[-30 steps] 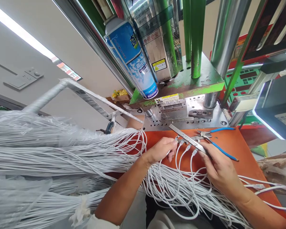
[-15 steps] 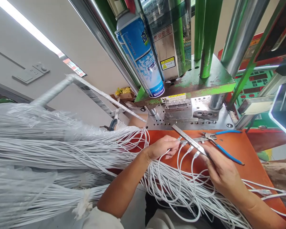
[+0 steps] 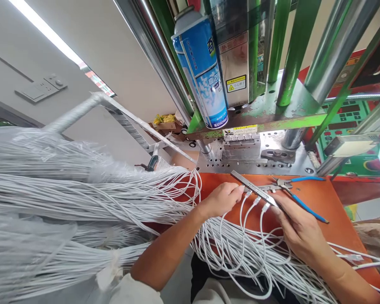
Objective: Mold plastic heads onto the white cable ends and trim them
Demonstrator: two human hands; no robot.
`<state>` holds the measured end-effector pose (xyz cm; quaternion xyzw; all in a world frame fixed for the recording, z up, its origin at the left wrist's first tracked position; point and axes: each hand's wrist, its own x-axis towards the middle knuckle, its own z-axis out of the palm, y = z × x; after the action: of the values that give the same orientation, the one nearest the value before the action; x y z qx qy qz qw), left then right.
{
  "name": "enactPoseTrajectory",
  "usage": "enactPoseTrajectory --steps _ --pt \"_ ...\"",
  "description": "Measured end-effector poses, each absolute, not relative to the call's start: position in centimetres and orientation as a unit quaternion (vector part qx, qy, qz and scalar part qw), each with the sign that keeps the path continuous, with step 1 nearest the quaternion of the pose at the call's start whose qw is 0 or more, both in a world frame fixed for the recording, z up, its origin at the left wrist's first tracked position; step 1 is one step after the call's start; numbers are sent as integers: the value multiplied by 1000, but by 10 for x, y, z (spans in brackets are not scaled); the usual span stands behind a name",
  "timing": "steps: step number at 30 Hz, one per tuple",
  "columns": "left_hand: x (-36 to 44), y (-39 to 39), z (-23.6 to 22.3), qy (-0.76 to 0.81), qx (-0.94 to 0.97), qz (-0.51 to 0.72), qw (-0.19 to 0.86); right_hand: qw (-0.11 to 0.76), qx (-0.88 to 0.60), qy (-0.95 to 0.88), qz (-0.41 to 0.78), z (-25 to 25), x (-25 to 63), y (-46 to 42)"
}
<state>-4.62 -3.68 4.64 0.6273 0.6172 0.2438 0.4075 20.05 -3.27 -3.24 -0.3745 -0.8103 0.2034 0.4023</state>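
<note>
Grip of the right hand (image 3: 300,223): closed, thumb and fingers clamped on the near right end of a slim metal bar (image 3: 255,188). Grip of the left hand (image 3: 224,199): thumb and fingertips together at the bar's far left part, pinched on a cable end; the plug there is hidden by the fingers, and its seating cannot be told. Bar is held tilted above the orange tabletop (image 3: 331,207), in front of the press base plate (image 3: 247,167). Three clear plugs (image 3: 256,201) sit in a row along the bar's near edge, between the hands, each with a white cable looping down to the cable bundle (image 3: 237,249). Blue-handled pliers (image 3: 283,183) lie, jaws apart, on the tabletop just beyond the right hand.
</note>
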Motion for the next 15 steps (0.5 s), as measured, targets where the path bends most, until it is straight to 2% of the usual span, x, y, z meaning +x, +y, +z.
enactPoseTrajectory --steps 3,4,6,9,15 --pt "-31 -57 49 602 735 308 47 409 -394 -797 205 -28 205 -27" --pt "-26 -65 47 554 772 312 -26 405 -395 -797 214 -24 208 -21" --pt "-16 -76 39 478 823 289 -102 395 -399 -793 236 -13 214 -2" --pt "-6 -76 25 473 839 248 -106 391 -402 -793 239 8 218 41" --pt "-3 -16 21 511 831 217 16 398 -381 -817 173 32 181 140"
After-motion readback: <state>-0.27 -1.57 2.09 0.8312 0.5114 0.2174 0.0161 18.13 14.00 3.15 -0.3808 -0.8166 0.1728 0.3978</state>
